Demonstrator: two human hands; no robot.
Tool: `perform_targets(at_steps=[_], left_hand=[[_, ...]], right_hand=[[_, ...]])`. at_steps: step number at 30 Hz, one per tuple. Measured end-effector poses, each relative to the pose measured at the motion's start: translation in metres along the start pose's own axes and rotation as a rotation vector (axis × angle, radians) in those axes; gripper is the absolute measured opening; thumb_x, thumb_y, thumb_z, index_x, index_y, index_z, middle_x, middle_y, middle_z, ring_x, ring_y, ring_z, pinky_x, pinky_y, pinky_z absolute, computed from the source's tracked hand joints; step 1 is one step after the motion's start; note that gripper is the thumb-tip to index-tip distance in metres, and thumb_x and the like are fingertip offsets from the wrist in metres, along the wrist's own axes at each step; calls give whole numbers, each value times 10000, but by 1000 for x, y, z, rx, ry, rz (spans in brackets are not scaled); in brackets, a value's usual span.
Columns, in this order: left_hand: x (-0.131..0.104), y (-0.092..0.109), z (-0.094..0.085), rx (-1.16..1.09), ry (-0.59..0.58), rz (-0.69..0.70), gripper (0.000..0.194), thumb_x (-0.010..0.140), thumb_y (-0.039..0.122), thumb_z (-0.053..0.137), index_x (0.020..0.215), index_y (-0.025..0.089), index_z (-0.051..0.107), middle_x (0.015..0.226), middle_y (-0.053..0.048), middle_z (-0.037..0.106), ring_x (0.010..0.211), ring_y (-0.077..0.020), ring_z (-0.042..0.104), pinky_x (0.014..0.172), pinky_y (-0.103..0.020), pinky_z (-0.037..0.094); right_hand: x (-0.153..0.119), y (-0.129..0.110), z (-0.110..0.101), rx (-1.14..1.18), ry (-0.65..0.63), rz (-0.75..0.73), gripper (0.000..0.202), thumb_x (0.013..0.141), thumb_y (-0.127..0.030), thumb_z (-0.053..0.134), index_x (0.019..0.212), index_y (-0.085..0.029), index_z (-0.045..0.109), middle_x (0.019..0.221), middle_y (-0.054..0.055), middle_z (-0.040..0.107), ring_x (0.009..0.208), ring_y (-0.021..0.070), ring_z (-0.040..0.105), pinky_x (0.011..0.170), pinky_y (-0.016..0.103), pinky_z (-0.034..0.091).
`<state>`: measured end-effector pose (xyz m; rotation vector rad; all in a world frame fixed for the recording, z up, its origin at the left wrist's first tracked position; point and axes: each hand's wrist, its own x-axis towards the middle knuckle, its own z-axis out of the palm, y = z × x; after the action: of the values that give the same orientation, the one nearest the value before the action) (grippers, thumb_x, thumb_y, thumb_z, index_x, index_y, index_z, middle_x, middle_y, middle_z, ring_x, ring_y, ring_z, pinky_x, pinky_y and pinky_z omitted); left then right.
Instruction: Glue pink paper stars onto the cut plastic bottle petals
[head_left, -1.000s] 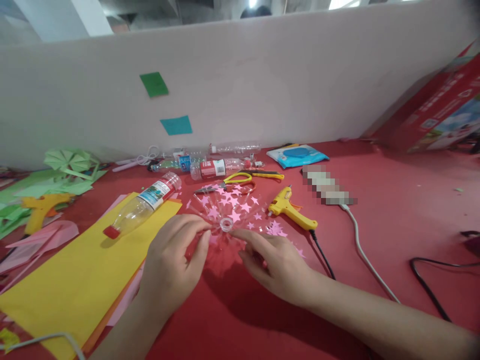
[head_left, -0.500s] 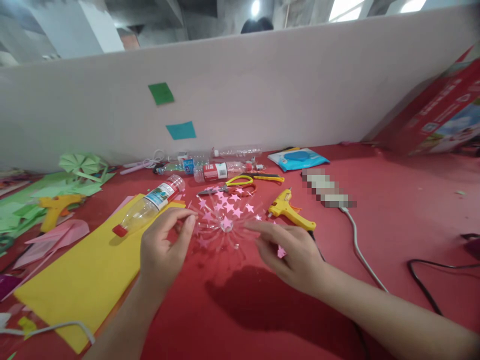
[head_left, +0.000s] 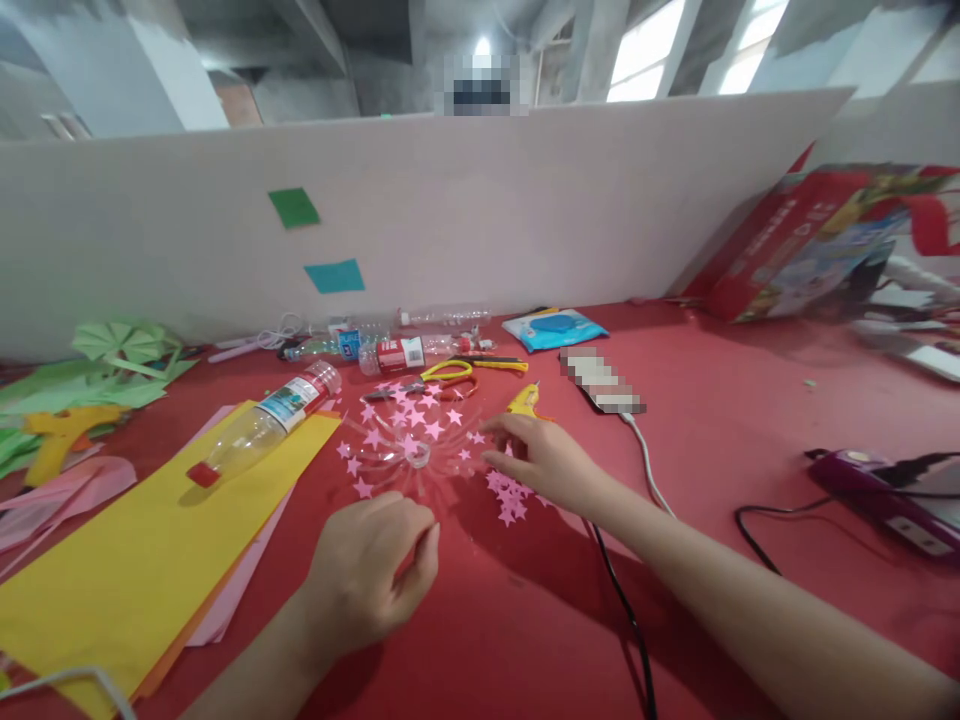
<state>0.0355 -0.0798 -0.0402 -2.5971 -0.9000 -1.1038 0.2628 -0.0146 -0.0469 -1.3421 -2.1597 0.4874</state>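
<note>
In the middle of the red table stands a clear plastic piece (head_left: 418,456), cut into thin splayed strips. Several pink stars (head_left: 409,445) sit on and around its strips. My left hand (head_left: 371,565) is in front of it, fingers curled in and thumb near the fingertips; whatever they may hold is hidden. To the right, my right hand (head_left: 544,460) is above a pile of loose pink stars (head_left: 510,495), thumb and fingers apart, with nothing visible between them. Behind it shows the nozzle end of a yellow glue gun (head_left: 525,399); its handle is hidden.
A plastic bottle (head_left: 262,425) lies on yellow paper (head_left: 180,540) at left. Scissors (head_left: 448,371), more bottles (head_left: 401,354) and a wipes pack (head_left: 555,328) line the back. A purple power strip (head_left: 892,505) and cables are at right. A white partition (head_left: 480,210) stands behind.
The view has turned slightly right. My left hand has dropped away from the clear strips toward me. My right hand has moved from the strips toward the glue gun and loose stars.
</note>
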Motion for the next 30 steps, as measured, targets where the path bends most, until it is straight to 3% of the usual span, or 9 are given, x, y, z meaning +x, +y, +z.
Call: perform_targets(at_steps=[3,6,8,11,16,18,21,26,30], left_hand=[[2,-5,-7,68,155,-139,122,790,91,530,753,205,505,558,58,505,475,-81,452,487,-209,376],[7,-19,-17,102,389,-471,99,823,174,522,732,213,516,540,71,487,434,-72,423,450,-209,356],[10,-31,-21,15,409,-628,191,856,191,442,668,219,461,510,68,427,440,-88,400,454,-227,351],[14,-46,-19,-108,360,-732,286,887,183,368,605,227,353,499,62,377,465,-103,377,502,-248,360],[12,-62,-5,-304,353,-828,162,895,327,406,763,233,412,653,33,532,563,-126,507,573,-272,441],[9,-67,0,-333,358,-834,130,865,353,453,839,227,431,784,-3,579,725,-154,581,713,-317,488],[7,-71,7,-330,322,-827,198,835,380,509,937,213,478,992,-57,583,980,-201,570,914,-402,442],[11,-66,20,-373,212,-802,292,852,413,504,1068,217,491,1156,-82,553,1144,-221,513,1007,-437,391],[17,-56,24,-385,161,-723,286,855,374,515,1087,210,490,1146,-78,564,1131,-204,521,1017,-420,385]], right_hand=[[1,-3,13,202,80,113,291,844,-395,573,1024,-171,532,909,43,632,650,126,573,592,261,449],[9,-7,15,471,46,229,349,858,-459,543,1059,-188,454,1021,70,601,611,109,596,516,246,481],[19,-9,13,671,-22,319,402,845,-451,574,1123,-210,411,1097,88,580,578,98,614,471,232,496],[35,-14,11,830,-88,411,435,821,-407,627,1142,-219,400,1018,71,615,535,106,625,462,244,528],[55,-24,17,932,-128,462,270,833,-256,585,1056,-191,446,746,16,654,492,151,647,462,284,556],[59,-24,21,963,-82,469,234,813,-141,548,1023,-186,454,697,-3,651,500,145,654,510,283,570],[66,-20,24,987,21,467,243,766,-47,509,959,-191,469,669,-24,638,526,125,655,566,266,572],[69,-5,25,956,145,450,246,736,-19,468,905,-198,474,616,-51,589,521,95,628,573,228,554],[59,6,23,885,136,422,236,699,-40,471,872,-198,496,607,-54,587,504,98,609,488,201,507]])
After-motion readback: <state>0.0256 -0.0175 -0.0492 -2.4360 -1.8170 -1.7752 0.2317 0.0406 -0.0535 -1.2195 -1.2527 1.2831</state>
